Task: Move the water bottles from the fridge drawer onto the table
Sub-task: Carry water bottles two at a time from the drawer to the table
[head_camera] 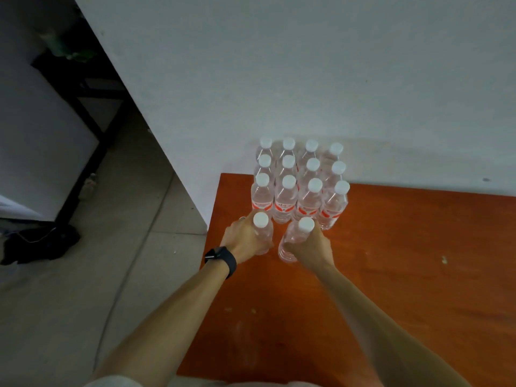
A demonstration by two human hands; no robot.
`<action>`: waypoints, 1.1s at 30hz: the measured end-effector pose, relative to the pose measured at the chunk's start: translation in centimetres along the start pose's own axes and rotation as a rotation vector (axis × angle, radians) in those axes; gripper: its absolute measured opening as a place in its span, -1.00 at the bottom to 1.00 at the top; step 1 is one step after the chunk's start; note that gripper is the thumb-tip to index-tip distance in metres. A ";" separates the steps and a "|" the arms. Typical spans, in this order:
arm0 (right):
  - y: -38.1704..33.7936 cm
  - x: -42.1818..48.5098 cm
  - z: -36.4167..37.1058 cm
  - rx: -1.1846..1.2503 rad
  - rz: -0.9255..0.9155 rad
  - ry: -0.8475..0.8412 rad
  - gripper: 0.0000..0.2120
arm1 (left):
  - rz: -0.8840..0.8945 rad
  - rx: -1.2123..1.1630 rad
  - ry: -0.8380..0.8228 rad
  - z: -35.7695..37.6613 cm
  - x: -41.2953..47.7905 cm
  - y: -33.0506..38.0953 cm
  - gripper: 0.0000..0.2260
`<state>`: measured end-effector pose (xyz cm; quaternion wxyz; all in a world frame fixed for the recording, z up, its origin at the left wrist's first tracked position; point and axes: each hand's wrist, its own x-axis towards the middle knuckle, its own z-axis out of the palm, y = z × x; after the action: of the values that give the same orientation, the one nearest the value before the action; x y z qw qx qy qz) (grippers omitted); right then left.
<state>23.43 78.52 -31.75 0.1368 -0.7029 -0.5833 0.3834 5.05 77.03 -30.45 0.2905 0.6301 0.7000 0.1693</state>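
Several clear water bottles with white caps and red labels stand in tight rows at the back left of the orange table, against the white wall. Just in front of that block, my left hand is wrapped around one upright bottle. My right hand grips a second bottle, which tilts slightly with its base near the tabletop. Both held bottles sit at the front row's left side. The fridge drawer is out of view.
A black smartwatch is on my left wrist. Left of the table lies grey tiled floor with a dark bag, a cable, and a white cabinet on a black frame.
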 end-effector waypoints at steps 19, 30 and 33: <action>2.5 1.5 1.4 0.082 -0.087 -0.189 -0.12 | -0.188 -0.303 -0.116 3.1 0.9 -4.1 -0.20; 1.8 1.6 3.0 0.165 -0.029 -0.124 -0.28 | -0.205 -0.317 -0.053 4.9 1.0 -4.0 -0.45; 1.4 2.0 3.2 0.185 -0.003 -0.103 -0.33 | -0.194 -0.316 -0.025 5.1 1.1 -3.9 -0.47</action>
<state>22.25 79.16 -35.58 0.1715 -0.6657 -0.5527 0.4712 5.16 76.84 -36.97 0.4094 0.5081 0.7185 0.2407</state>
